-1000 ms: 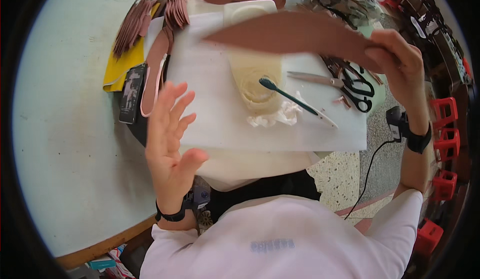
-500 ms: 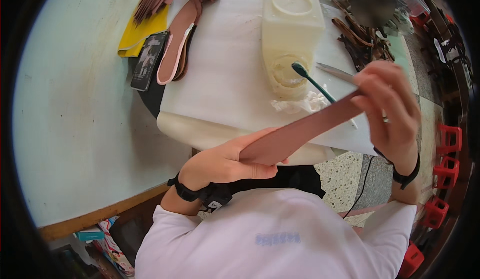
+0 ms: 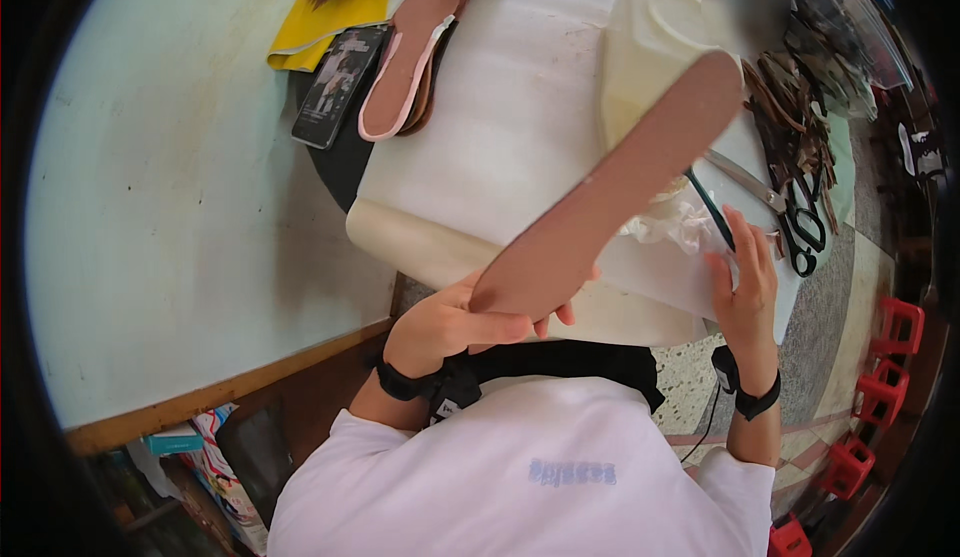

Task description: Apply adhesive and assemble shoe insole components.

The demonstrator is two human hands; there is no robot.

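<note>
My left hand [image 3: 455, 322] grips the narrow heel end of a brown shoe insole [image 3: 610, 192], thumb on top and fingers beneath. The insole tilts up and away to the right, hiding part of a pale plastic jug [image 3: 625, 42] and the opening at its near end. A dark green stick-like brush [image 3: 712, 207] slants out from behind the insole. My right hand [image 3: 748, 282] is at the handle's near end, thumb and fingers apart around it. Crumpled white tissue [image 3: 675, 229] lies beside the brush.
Scissors with black handles [image 3: 800, 232] lie right of my right hand, near dark leather scraps [image 3: 785, 122]. Pink-edged insoles [image 3: 400, 82], a phone [image 3: 340, 87] and yellow cloth [image 3: 340, 22] sit at far left. Red stools [image 3: 882, 392] stand on the floor at right.
My right hand has let go of the insole's far end and moved down to the brush handle. The insole now points more steeply upward in my left hand. The view has shifted.
</note>
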